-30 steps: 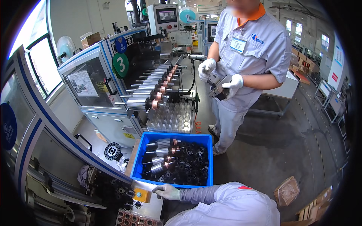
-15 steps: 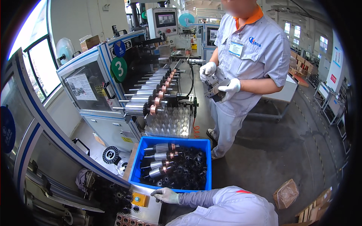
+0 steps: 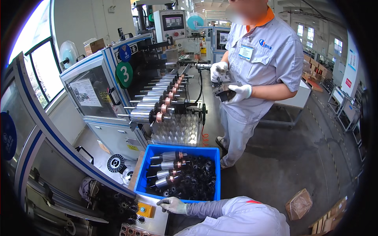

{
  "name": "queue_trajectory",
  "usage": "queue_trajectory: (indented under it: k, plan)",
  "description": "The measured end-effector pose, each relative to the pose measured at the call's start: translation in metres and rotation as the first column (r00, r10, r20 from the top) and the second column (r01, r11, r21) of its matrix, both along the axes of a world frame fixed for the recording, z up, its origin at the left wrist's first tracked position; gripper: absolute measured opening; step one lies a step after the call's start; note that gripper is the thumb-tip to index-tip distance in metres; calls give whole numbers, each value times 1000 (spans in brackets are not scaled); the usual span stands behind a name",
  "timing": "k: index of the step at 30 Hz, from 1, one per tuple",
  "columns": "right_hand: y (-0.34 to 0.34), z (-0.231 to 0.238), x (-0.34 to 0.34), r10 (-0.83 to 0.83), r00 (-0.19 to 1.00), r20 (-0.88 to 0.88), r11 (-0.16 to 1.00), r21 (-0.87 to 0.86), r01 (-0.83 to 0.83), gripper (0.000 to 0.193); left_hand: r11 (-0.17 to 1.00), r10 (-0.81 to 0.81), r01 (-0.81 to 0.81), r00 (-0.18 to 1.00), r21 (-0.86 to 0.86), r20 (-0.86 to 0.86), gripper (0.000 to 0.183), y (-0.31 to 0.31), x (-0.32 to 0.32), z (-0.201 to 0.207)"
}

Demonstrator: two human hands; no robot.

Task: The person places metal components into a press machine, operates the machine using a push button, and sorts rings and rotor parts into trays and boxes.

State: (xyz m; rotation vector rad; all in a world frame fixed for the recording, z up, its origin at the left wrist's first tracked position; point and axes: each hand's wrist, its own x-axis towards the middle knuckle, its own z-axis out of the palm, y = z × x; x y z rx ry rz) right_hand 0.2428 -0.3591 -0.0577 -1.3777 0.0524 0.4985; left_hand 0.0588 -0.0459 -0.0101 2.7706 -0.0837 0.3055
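My right hand [image 3: 172, 205], in a pale glove with a grey oversleeve, reaches in from the lower right. Its fingers lie loosely stretched at the edge of a light metal panel [image 3: 158, 220], with nothing visible in them. Just left of it, a yellow button box [image 3: 145, 209] with a round button sits on that panel. Beyond my hand stands a blue bin [image 3: 217, 173] with several motor armatures [image 3: 169, 165] on top of black star-shaped pieces [image 3: 201, 173]. My left hand is out of view.
A co-worker [image 3: 260, 51] across from me holds metal blocks [image 3: 224, 91] in gloved hands. A row of armatures [image 3: 142, 115] runs along the machine [image 3: 94, 94]. Copper rings [image 3: 130, 231] lie at the lower edge, a wire spool [image 3: 115, 163] stands left, a wrapped carton [image 3: 299, 204] sits on the floor.
The co-worker's hands have tilted and shifted the metal blocks slightly. My right hand stays almost where it was.
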Motion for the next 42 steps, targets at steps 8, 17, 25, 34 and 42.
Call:
queue_trajectory:
  k: [8, 17, 25, 34, 42]
  plan:
    - [0, 1, 0, -12, 1000, -9, 1000, 12, 12, 29, 997, 28, -26, 999, 74, -19, 35, 0, -2, 0]
    - [-2, 5, 2, -30, 1000, -6, 1000, 6, 30, 30, 997, 47, -46, 999, 59, -19, 36, 2, -3, -6]
    - [-4, 13, 3, 24, 999, -30, 999, -29, -25, 30, 999, 27, -26, 1000, 32, -5, 34, 2, -2, -4]
    - [-1, 9, 3, -31, 999, -6, 999, -9, 31, 30, 1000, 17, -17, 999, -4, -42, 32, 5, -3, -6]
    - [-4, 12, 4, 29, 1000, -11, 998, -56, -30, 29, 999, 41, -41, 998, 2, -39, 35, 7, -5, -9]
